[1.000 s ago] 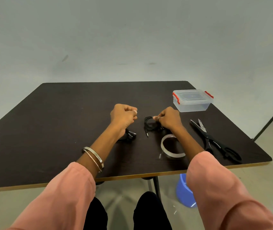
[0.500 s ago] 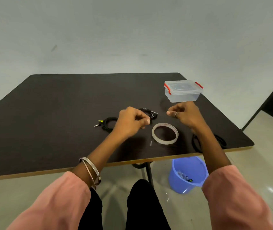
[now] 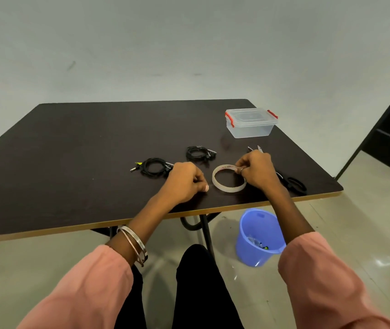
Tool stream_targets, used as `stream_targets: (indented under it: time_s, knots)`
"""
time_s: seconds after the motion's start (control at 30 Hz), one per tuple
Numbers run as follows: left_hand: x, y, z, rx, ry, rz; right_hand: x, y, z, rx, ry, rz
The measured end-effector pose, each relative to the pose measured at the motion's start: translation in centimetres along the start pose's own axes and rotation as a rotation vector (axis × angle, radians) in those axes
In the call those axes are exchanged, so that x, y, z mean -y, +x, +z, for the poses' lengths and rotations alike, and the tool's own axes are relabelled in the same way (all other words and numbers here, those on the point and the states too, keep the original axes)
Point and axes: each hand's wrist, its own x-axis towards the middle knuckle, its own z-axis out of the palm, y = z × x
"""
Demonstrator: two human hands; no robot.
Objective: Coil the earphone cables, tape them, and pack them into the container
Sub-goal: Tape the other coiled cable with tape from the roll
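Two coiled black earphone cables lie on the dark table: one coil (image 3: 153,166) just left of my left hand, the other coil (image 3: 199,153) behind both hands. A clear tape roll (image 3: 222,185) lies flat between my hands. My right hand (image 3: 256,171) pinches the roll's far right rim with thumb and fingertips. My left hand (image 3: 185,181) rests on the table left of the roll, fingers curled, holding nothing that I can see. The clear container (image 3: 250,123) with red clips stands closed at the far right.
Black scissors (image 3: 293,185) lie to the right, mostly hidden behind my right hand and wrist. A blue bucket (image 3: 259,237) stands on the floor under the table's near right edge (image 3: 307,198). A dark doorway is at the far right.
My right hand has come down onto the tape roll and taken hold of its rim. My left hand has left the cable coil and dropped nearer to me beside the roll.
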Motion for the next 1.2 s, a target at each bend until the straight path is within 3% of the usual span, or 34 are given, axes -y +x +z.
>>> stream_targets:
  time_s: [0.2,0.5,0.63,0.8,1.1,1.2]
  knots:
    - [0.0,1.3,-0.2,0.013,-0.023,0.055,-0.6,0.5,0.0,-0.097,0.006,0.019]
    - [-0.7,4.9,-0.4,-0.023,-0.256,0.000,-2.0,3.2,-1.7,-0.192,0.016,0.109]
    - [-1.1,5.5,-0.1,-0.078,-0.250,-0.025,-2.4,3.8,-1.5,-0.174,0.015,0.121]
    - [-1.6,5.3,1.6,-0.038,-0.129,-0.001,-2.5,4.0,-1.2,-0.176,0.048,0.131]
    - [-3.0,4.3,4.2,-0.305,-0.174,-0.026,-2.1,3.5,-1.7,-0.211,0.044,0.127]
    - [-2.9,4.3,4.2,-0.323,-0.264,-0.030,-2.3,3.4,-1.7,-0.211,0.051,0.128]
